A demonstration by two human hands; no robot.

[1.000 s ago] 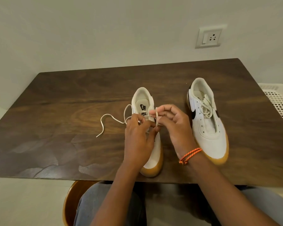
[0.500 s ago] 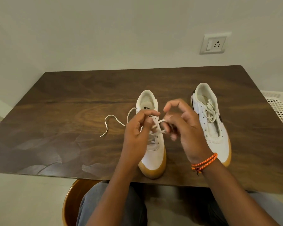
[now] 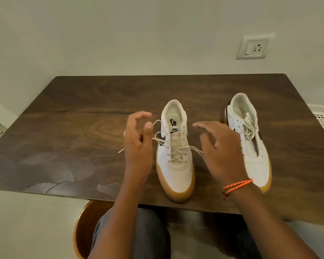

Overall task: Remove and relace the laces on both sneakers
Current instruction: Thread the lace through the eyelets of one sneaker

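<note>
The white leather sneaker with a gum-coloured sole (image 3: 175, 157) stands in the middle of the dark wooden table (image 3: 64, 128), toe toward the person. Its cream lace (image 3: 178, 150) is threaded only through the lower eyelets. The left hand (image 3: 138, 144) pinches one lace end beside the shoe. The right hand (image 3: 221, 152) hovers with relaxed fingers over the other end; I cannot tell if it touches. A second matching white sneaker (image 3: 251, 139) stands to the right.

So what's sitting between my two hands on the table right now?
In the head view, the middle sneaker lies between the left hand and right hand, its loose lace running out toward both hands.
</note>
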